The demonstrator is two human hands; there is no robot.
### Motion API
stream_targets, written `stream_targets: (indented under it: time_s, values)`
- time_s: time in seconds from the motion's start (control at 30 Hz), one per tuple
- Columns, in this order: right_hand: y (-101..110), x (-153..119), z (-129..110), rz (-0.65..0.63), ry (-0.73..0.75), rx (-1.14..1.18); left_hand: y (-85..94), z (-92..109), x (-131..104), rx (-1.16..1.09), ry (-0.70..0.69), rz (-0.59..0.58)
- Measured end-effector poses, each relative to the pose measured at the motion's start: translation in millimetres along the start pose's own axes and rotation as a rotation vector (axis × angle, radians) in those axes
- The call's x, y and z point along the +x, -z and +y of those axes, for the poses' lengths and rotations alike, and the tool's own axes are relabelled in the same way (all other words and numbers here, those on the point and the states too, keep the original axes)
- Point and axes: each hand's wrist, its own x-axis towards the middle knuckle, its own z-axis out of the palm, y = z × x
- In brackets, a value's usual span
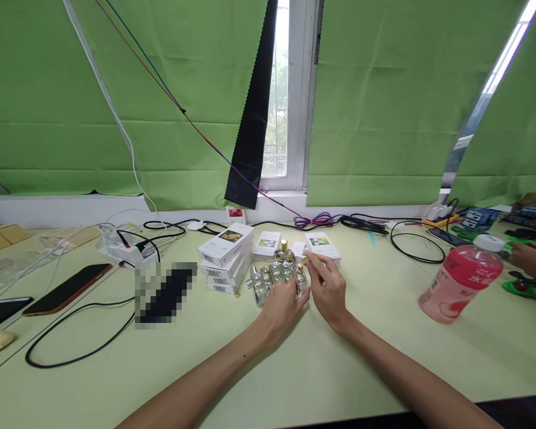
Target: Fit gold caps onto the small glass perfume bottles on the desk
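Note:
Small clear glass perfume bottles [259, 286] stand and lie in a cluster at the middle of the table. My left hand [280, 302] is closed round one perfume bottle [301, 279] at the right side of this cluster; its fingers hide part of the glass. Just to the right, my right hand [329, 289] pinches a small gold-coloured cap [309, 255] close above that bottle, apart from its neck as far as I can see. Behind the cluster rises a rounder bottle with a gold top [284, 253].
White boxes [227, 244] are stacked left of the bottles, with another white box [322, 243] behind my right hand. A pink drink bottle [462, 280] stands at right, near another person's hand [533, 259]. Phones [69, 290] and black cables [31, 351] lie at left.

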Motion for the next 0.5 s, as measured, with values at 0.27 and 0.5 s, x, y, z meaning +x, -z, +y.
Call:
stream_targets:
  time_s: [0.27, 0.5]
  values:
    - [1, 2, -1, 0.009, -0.009, -0.003, -1.2, 2, -2, 0.023, 0.019, 0.036]
    - [0, -1, 1, 0.003, -0.115, 0.004, -0.9, -5, -11, -0.01, -0.018, 0.09]
